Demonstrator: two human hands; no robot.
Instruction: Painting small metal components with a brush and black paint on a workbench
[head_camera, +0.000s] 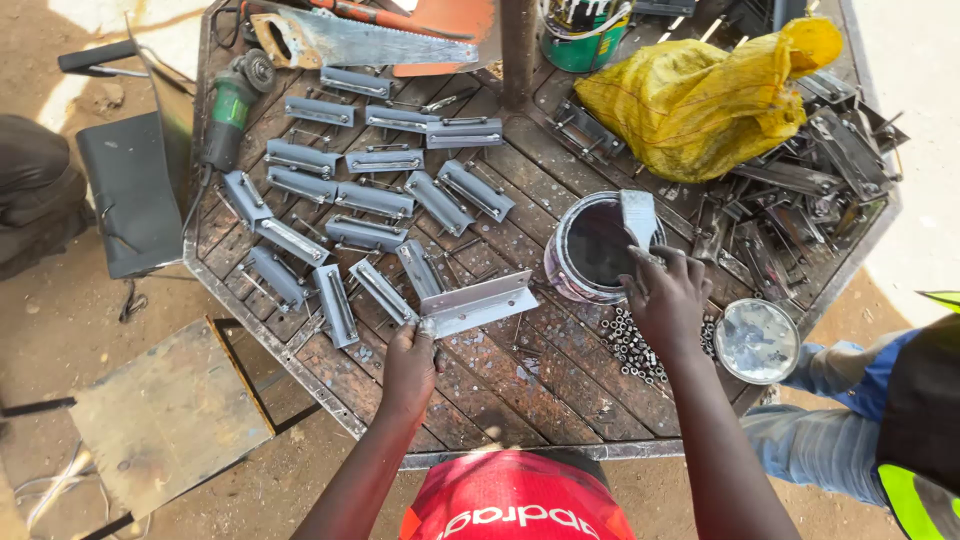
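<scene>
A: Start left of the paint can (597, 248). What lies there?

B: Far left of the can, at the bench (520, 385) edge, a green grinder (228, 108). Nearer the can, rows of grey painted brackets (372, 200) lie spread apart, none touching much. I judge that spacing keeps wet faces from sticking to one another.

A: And the left hand (410, 362)?

B: It is down-left of the can, fingers pinched on one end of an angle bracket (480, 303). The bracket is held by its tip and angled up off the bench, its long face toward the can; likely so that most of the surface stays free.

A: The can itself?

B: Open, dark paint inside, standing mid-bench. The right hand (668, 300) is just right of its rim, clenched around the handle of a brush (639, 217), whose pale bristles sit over the can's mouth. It looks placed to load or drain over the can and not over the wood.

A: Below the can?

B: A heap of small nuts (635, 345) just under the right hand, and the can's lid (757, 340) further right, set on the bench, near the edge.

A: Beyond it?

B: Up-right of the can a yellow sack (700, 95) rests on a pile of unpainted dark metal parts (800, 200), kept apart from the grey ones. At the far right, another person's blue sleeve (850, 365).
</scene>
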